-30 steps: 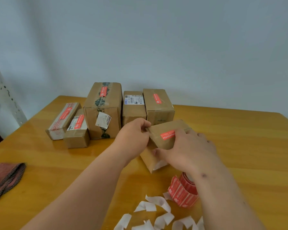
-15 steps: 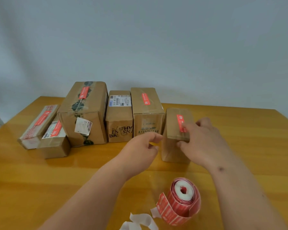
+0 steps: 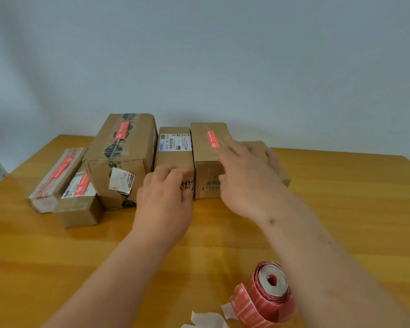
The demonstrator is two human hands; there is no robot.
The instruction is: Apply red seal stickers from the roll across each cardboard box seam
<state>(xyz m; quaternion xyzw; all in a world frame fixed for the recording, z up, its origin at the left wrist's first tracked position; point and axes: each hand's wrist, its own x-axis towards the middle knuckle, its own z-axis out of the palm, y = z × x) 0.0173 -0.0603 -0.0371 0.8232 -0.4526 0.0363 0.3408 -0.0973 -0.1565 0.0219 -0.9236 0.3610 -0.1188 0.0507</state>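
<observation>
Rightmost box now farther back, beside row.

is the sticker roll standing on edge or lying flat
On edge. The roll rests on its curved side on the table, core hole facing the camera, a loose strip of stickers trailing left.

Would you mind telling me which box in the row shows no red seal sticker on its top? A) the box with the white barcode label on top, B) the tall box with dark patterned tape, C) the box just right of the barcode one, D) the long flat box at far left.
A: the box with the white barcode label shows only that label on top.
</observation>
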